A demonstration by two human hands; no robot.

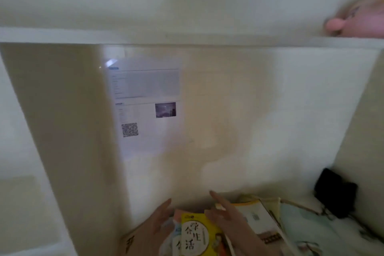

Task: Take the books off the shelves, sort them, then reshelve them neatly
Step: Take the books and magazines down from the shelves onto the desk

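At the bottom of the head view, a yellow-covered book (pixel 200 235) with large black characters stands at the front of a small bunch of books. My left hand (pixel 154 222) lies along the bunch's left side with straight fingers. On the right side my right hand (pixel 230 220) does the same, thumb on the yellow cover. More books (pixel 257 218) lie flat to the right on the white shelf (pixel 207 193). The lower parts of the books and both wrists are cut off by the frame.
A printed sheet (pixel 145 106) with a QR code is stuck on the back panel. A black object (pixel 336 193) sits in the right corner beside a pale floral item (pixel 324 233). A pink toy (pixel 357 23) rests on the upper shelf board (pixel 187 38).
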